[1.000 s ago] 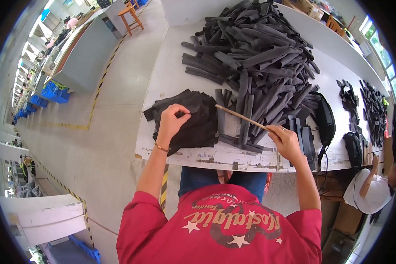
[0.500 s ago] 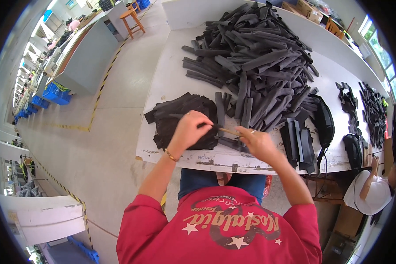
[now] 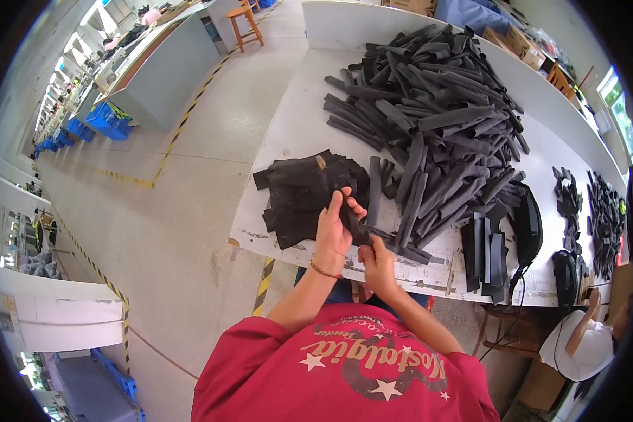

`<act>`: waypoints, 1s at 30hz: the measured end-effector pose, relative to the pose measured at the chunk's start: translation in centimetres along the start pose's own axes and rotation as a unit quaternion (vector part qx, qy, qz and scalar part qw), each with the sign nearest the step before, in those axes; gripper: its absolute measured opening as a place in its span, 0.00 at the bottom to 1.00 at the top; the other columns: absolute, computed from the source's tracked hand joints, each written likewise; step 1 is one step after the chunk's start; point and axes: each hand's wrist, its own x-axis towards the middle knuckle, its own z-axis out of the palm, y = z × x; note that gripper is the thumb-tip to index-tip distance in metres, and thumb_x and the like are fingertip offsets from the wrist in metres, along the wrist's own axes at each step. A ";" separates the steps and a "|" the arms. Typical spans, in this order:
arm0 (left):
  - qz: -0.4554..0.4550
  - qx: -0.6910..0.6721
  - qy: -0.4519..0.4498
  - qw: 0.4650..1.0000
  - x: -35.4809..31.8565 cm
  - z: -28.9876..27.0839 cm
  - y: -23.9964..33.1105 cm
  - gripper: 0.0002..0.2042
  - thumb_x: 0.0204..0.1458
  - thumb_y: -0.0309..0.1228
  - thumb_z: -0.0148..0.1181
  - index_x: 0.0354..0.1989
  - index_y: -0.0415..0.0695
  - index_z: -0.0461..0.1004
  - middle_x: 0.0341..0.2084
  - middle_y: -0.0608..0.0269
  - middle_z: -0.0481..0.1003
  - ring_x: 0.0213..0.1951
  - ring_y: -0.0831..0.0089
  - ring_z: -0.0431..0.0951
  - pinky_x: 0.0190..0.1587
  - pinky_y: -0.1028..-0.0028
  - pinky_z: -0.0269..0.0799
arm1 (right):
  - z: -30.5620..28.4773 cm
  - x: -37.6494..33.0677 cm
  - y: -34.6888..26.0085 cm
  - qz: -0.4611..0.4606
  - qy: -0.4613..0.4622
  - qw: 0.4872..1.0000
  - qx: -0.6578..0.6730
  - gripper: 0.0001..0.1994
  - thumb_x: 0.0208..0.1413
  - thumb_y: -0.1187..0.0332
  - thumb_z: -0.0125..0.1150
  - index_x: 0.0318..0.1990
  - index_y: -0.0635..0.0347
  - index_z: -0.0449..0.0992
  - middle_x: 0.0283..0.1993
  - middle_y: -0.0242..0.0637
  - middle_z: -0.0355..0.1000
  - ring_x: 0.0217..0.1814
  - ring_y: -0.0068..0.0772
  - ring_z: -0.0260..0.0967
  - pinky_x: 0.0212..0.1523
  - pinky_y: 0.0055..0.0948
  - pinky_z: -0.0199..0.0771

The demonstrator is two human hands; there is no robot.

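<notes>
Left hand point(image 3: 333, 231): closing around a black strip point(image 3: 350, 224), fingers wrapping over its upper part, just above the near edge of the table.
Right hand point(image 3: 378, 264): pinching the lower end of the same strip from below, sitting just beside the left hand, almost touching it.
Wooden stick point(image 3: 321, 163): poking up out of the strip's far end, only the pale tip showing over the dark stack; the rest hiding inside the strip or behind the left hand.
Flat stack point(image 3: 299, 193): lying directly beyond the left hand, dark pieces piling loosely, reaching toward the table's left edge.
Big heap point(image 3: 436, 119): spreading across the middle and far part of the white table point(image 3: 292, 123), long dark strips crossing one another, near ends trailing down close to the right hand.
Upright bundle point(image 3: 484, 253): standing to the right of the hands, near the table's front edge.
Black device with cable point(image 3: 529, 224): lying beyond the bundle, cable hanging off the edge.
Smaller dark piles point(image 3: 601, 218): sitting far right, well apart from the hands.
Another person point(image 3: 577, 344): sitting low at the right, in white.
Floor side: blue crates point(image 3: 107, 119) and a wooden stool point(image 3: 246, 17) standing well off to the left.
</notes>
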 end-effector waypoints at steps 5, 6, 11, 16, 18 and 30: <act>0.026 0.083 0.094 0.992 -0.7 1.0 0.5 0.12 0.56 0.38 0.58 0.36 0.40 0.73 0.21 0.66 0.72 0.21 0.76 0.72 0.26 0.74 0.72 | 1.6 -2.1 0.8 0.006 0.044 0.999 -0.032 0.08 0.62 0.70 0.44 0.40 0.64 0.68 0.18 0.35 0.61 0.20 0.26 0.59 0.23 0.28 0.61; 0.031 0.084 0.106 0.990 -0.5 1.1 1.1 0.12 0.55 0.38 0.59 0.34 0.40 0.73 0.21 0.66 0.72 0.20 0.78 0.70 0.23 0.76 0.69 | 1.1 -2.7 0.9 0.026 0.006 0.998 -0.049 0.09 0.63 0.69 0.43 0.39 0.64 0.68 0.17 0.37 0.61 0.19 0.28 0.60 0.23 0.29 0.61; 0.059 0.145 0.131 0.979 0.6 0.7 2.8 0.15 0.54 0.41 0.60 0.25 0.43 0.70 0.11 0.71 0.65 0.09 0.85 0.57 0.11 0.83 0.48 | -1.8 -6.1 0.1 0.081 -0.093 0.992 -0.020 0.08 0.63 0.69 0.45 0.38 0.64 0.69 0.18 0.35 0.62 0.19 0.26 0.59 0.22 0.29 0.60; 0.051 0.122 0.119 0.984 1.2 1.5 2.1 0.17 0.56 0.43 0.57 0.21 0.46 0.67 0.08 0.75 0.59 0.08 0.85 0.53 0.11 0.83 0.44 | -7.2 -10.2 0.3 0.094 -0.135 0.984 -0.063 0.08 0.63 0.68 0.45 0.37 0.63 0.70 0.19 0.33 0.64 0.19 0.22 0.59 0.22 0.24 0.61; 0.092 0.085 0.093 0.988 2.6 1.4 3.2 0.18 0.58 0.44 0.55 0.19 0.48 0.65 0.08 0.77 0.54 0.08 0.86 0.49 0.11 0.82 0.42 | -9.1 -12.2 -0.2 0.148 -0.161 0.970 -0.109 0.09 0.63 0.69 0.46 0.37 0.63 0.71 0.18 0.31 0.64 0.19 0.20 0.60 0.21 0.24 0.61; 0.066 0.051 0.175 0.981 3.0 1.6 0.1 0.16 0.61 0.43 0.48 0.24 0.46 0.66 0.10 0.74 0.58 0.10 0.84 0.53 0.14 0.81 0.47 | -5.4 -2.3 -2.7 -0.044 0.121 0.992 -0.012 0.15 0.53 0.74 0.61 0.48 0.63 0.68 0.21 0.28 0.59 0.21 0.15 0.52 0.22 0.18 0.54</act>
